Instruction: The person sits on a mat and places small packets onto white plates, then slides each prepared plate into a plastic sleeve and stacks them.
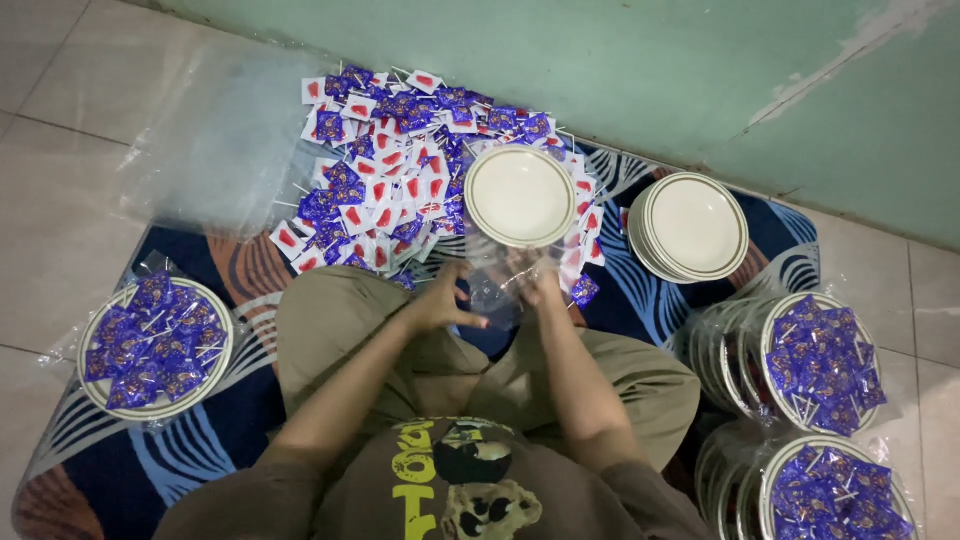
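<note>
Clear plastic bag [497,275] sits clamped in both grips, left hand [440,300] and right hand [538,285], below the white plate [520,195].

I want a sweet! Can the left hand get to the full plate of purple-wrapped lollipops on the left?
Probably yes: the left hand is busy with a clear plastic bag, but nothing stands between it and the plate of purple-wrapped lollipops.

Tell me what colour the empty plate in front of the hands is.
The empty plate is cream-white with a thin darker band at its rim, seen in the head view.
</note>
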